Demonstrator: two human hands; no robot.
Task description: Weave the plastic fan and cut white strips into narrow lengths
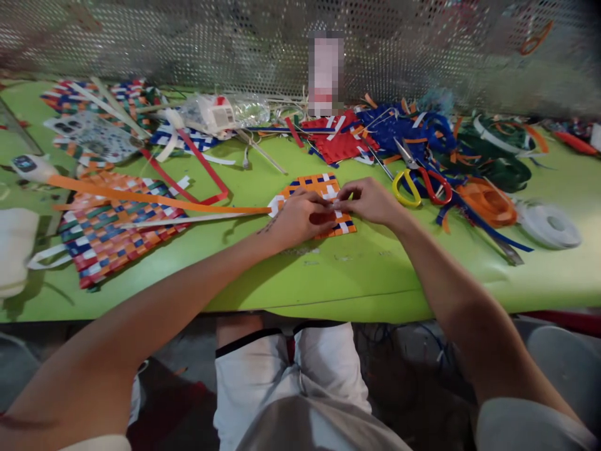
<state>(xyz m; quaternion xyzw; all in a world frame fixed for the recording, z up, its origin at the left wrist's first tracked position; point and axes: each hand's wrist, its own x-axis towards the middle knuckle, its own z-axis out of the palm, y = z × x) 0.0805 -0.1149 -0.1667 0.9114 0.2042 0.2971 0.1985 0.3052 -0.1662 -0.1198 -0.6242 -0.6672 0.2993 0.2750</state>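
Observation:
An orange, blue and white woven piece (323, 183) lies flat on the green table (263, 282), partly covered by my hands. My left hand (300, 218) rests over its left and middle part, fingers curled toward a white strip at the centre. From the right, my right hand (364, 199) meets it there, thumb and forefinger pinched on that small white strip. The fingertips of both hands nearly touch. A long orange strip (159, 197) and a white strip (206, 218) run leftward from the piece's left end.
Yellow-and-red-handled scissors (407, 186) lie right of my right hand. Beyond are a red woven piece (334, 139), blue strips and an orange roll (488, 202); a white tape roll (549, 224) sits farther right. At left lies a multicoloured woven mat (122, 228). Perforated metal (225, 50) stands behind.

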